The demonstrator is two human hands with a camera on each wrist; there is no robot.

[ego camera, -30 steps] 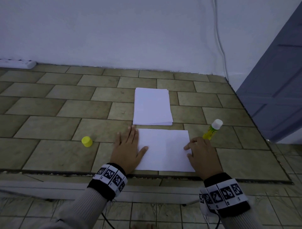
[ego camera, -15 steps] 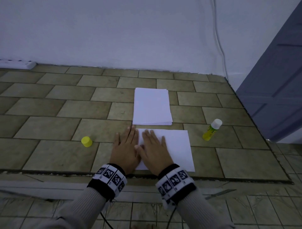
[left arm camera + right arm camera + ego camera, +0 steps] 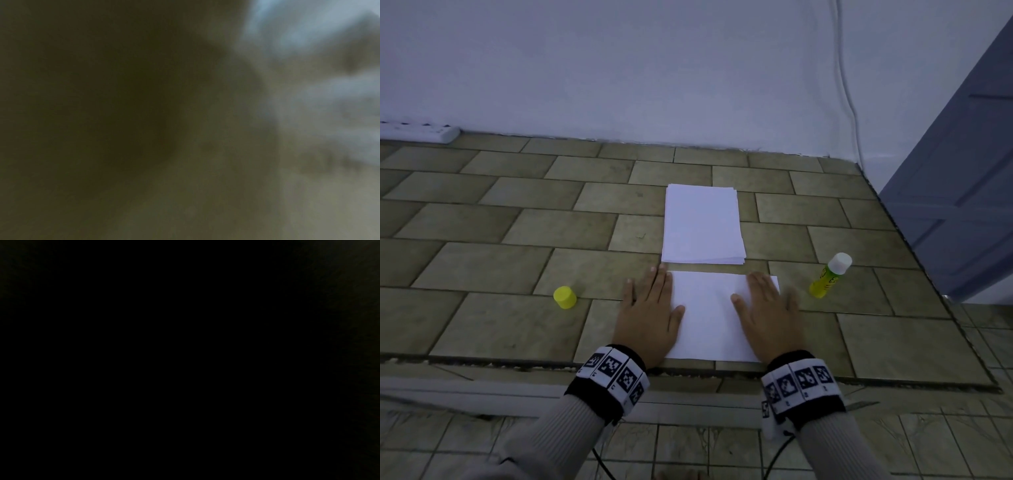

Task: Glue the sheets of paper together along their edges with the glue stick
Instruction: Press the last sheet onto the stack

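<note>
Power strip (image 3: pixel 417 131): white, lying along the wall base, far left
Cable (image 3: pixel 850 102): white, running down the wall
Door (image 3: pixel 959 178): grey-blue, panelled, far right
Floor (image 3: pixel 482 240): olive-brown tiles, staggered

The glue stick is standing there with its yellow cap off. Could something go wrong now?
Maybe. The yellow-green glue stick stands tilted beside the right hand; a bump could tip it onto the brown tiled floor. Its small yellow cap lies far off, left of the left hand, so the glue may dry. Both flat hands press the white sheet of paper; uneven pressing could shift or wrinkle it.
</note>
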